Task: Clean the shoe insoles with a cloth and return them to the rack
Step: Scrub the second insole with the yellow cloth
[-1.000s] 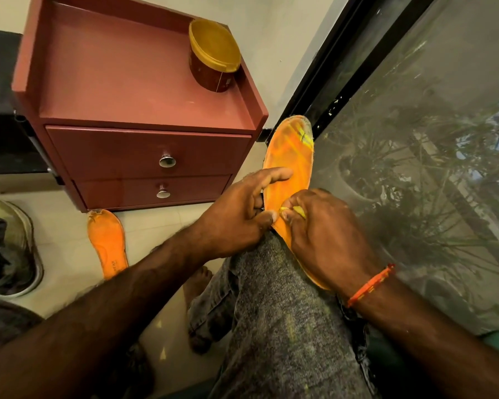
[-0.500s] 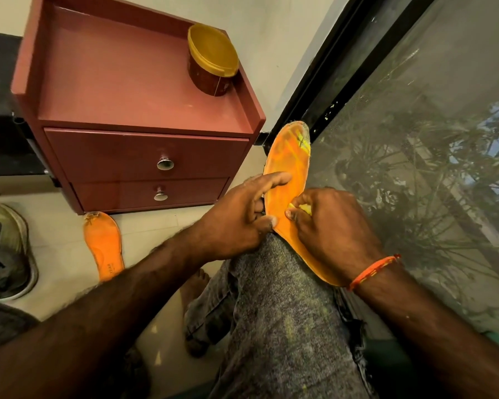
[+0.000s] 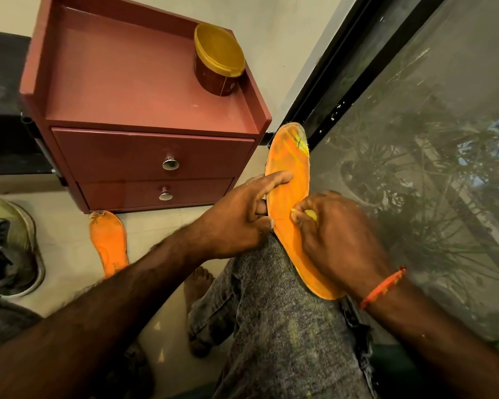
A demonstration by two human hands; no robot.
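Left hand (image 3: 236,223) steadies insole (image 3: 288,185) — right hand (image 3: 337,240) rubs.

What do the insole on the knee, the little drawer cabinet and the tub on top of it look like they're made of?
Insole: probably foam with a smooth orange top; it bends over the knee and its toe edge is frayed.
Drawer cabinet: likely laminated board, reddish-brown, semi-gloss sheen, with shiny metal-looking knobs.
Tub: apparently plastic, with a glossy yellow lid.

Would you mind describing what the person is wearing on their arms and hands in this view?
Both forearms are bare, with no sleeves or gloves visible. The right hand has an orange thread bracelet tied around the wrist, with a small red bit at one end. The left hand and its wrist carry nothing: no ring, watch or band shows.
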